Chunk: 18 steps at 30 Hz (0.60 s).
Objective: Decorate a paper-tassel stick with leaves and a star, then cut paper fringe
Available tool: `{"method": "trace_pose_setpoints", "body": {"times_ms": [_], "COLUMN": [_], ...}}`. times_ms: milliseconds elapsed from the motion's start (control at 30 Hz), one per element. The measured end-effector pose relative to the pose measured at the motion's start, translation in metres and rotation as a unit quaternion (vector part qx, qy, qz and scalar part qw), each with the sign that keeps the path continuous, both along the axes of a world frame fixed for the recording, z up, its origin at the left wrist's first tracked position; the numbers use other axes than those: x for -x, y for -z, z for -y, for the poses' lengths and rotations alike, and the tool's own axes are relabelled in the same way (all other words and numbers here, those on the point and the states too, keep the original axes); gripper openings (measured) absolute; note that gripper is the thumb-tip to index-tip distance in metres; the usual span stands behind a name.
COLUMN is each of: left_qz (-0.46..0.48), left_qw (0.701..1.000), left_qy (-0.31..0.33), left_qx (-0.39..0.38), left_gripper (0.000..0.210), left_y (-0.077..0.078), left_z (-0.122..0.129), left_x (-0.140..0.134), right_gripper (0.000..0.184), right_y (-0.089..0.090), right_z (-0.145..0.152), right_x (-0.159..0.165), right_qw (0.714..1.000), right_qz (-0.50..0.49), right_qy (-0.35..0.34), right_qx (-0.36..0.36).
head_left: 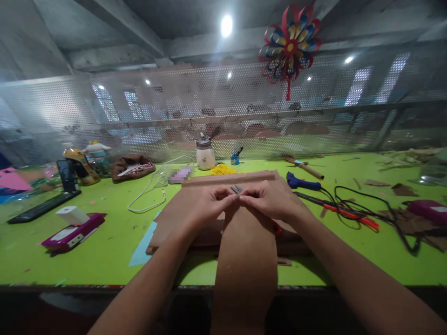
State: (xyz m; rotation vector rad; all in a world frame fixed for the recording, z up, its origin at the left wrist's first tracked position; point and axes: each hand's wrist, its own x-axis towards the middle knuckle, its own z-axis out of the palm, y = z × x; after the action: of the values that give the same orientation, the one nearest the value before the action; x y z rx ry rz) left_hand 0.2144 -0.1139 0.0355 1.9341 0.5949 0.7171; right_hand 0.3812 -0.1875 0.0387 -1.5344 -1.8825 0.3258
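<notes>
A long strip of brown kraft paper (248, 260) runs from between my hands down over the table edge. My left hand (214, 204) pinches its narrow far end from the left. On the same end my right hand (267, 199) is closed from the right, its fingertips almost meeting the left ones. Beneath both hands lies a stack of larger brown paper sheets (199, 193). The metal tips of what look like scissors (236, 189) show just beyond my fingers. An orange-red handle (277, 228) peeks out beside the strip; the middle is hidden.
Right of the stack lie a blue glue gun (303, 182), its black cord, and a tool with a red-orange handle (349, 216). At left are a purple power strip (75, 232) and a phone on a stand (68, 177). A pale jug (205, 156) stands behind, near the mesh screen (167, 107).
</notes>
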Motion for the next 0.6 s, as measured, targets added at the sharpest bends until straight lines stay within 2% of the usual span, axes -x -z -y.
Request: {"method": "trace_pose_setpoints", "body": {"times_ms": [333, 600], "left_qz": [0.001, -0.009], "left_qw": [1.0, 0.999], "left_qy": [0.021, 0.043], "left_qx": [0.008, -0.018], "left_gripper": [0.031, 0.032], "left_y": [0.007, 0.002], "left_z": [-0.008, -0.007], "left_x": [0.001, 0.004], "right_gripper": [0.024, 0.02], "right_y": [0.008, 0.007], "right_z": [-0.004, -0.005], "right_x": [-0.003, -0.006], "right_qw": [0.999, 0.994], "right_qz": [-0.033, -0.092], "right_qy": [-0.041, -0.047], "right_qx": [0.004, 0.041]}}
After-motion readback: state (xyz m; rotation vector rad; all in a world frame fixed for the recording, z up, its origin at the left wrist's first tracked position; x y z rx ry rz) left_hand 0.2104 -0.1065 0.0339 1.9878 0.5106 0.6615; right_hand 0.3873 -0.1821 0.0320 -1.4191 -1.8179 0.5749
